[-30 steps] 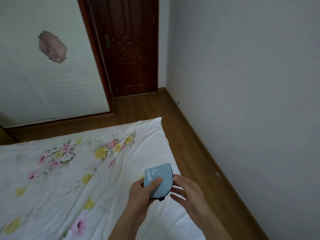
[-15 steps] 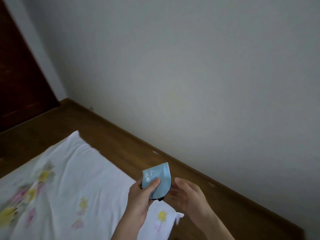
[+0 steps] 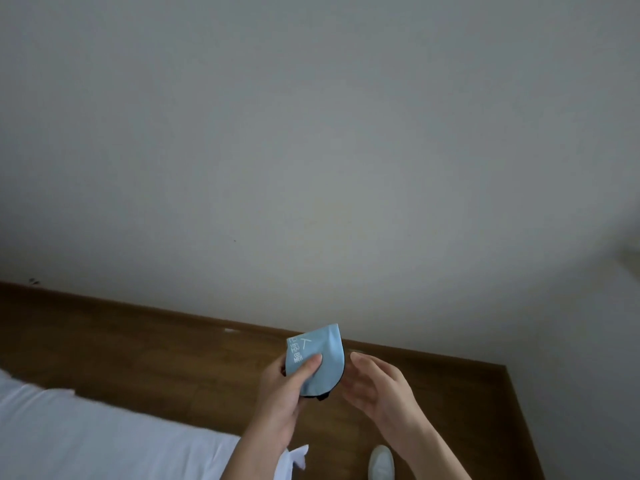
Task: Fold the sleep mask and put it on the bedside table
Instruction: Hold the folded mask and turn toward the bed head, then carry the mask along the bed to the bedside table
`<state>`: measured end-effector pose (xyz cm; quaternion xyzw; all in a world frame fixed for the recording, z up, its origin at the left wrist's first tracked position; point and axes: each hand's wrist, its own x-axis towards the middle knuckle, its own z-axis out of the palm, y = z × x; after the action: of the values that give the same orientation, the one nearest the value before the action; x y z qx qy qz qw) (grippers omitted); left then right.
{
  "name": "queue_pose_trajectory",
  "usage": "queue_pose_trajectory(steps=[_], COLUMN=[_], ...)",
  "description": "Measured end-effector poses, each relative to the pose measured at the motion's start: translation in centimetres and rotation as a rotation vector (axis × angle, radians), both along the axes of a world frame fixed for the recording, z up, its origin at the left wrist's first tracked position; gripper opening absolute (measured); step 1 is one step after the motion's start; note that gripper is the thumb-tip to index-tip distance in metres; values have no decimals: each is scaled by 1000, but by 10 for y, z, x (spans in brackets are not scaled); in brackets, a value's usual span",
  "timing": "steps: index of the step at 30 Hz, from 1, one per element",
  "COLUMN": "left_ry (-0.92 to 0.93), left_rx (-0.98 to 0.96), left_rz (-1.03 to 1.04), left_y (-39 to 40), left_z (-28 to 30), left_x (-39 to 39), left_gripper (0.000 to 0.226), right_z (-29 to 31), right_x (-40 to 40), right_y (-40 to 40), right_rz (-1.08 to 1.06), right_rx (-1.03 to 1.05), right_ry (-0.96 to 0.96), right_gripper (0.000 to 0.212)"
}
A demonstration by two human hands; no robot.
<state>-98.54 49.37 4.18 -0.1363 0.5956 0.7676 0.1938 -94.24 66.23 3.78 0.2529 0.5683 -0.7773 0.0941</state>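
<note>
The light blue sleep mask [image 3: 323, 362] is folded in half, with white lettering on its outer face and a black edge and strap end at the bottom. My left hand [image 3: 284, 400] pinches it upright, thumb across the front. My right hand [image 3: 377, 386] hovers just to the right of the mask with fingers spread, holding nothing; whether its fingertips touch the mask's edge I cannot tell. Both hands are over the wooden floor, beside the bed. No bedside table is in view.
The white bed sheet [image 3: 86, 434] fills the lower left. Brown wooden floor [image 3: 156, 358] runs along a grey wall [image 3: 311, 150] with a dark skirting board. A white shoe [image 3: 381, 462] shows at the bottom. A pale blurred edge [image 3: 630, 261] appears at far right.
The view has swung right: the door and floral bed slid out to the left, wall and floor now fill the frame. The mask stays pinched in my left hand, right hand beside it.
</note>
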Motion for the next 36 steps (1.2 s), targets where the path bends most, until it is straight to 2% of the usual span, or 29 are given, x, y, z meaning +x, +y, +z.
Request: queue_pose_trajectory(steps=[2,10,16,24,31,36], left_ry=[-13,-21,-19,-44,-39,-23], left_rx=[2,-13,22,9,20,-17], left_rz=[-5,49,143,330,547,720], left_y=[23,115,135,93,21,-57], left_z=[-3,6,15,11,0,-5], left_x=[-24,-133,-182,-215,-252,-291], left_gripper=[51,49,58,48,30,40], right_z=[-4,8,16,4,5,7], right_x=[-22,-145,-209,-270,-343,-406], right_y=[22,119,142,99,17,-78], right_rz=[-17,22,82,275,554,729], right_rx=[-13,18,-22,-55,-28,23], right_ry=[2,82,63,-10,6,35], right_gripper=[44,25,22,11,16,7])
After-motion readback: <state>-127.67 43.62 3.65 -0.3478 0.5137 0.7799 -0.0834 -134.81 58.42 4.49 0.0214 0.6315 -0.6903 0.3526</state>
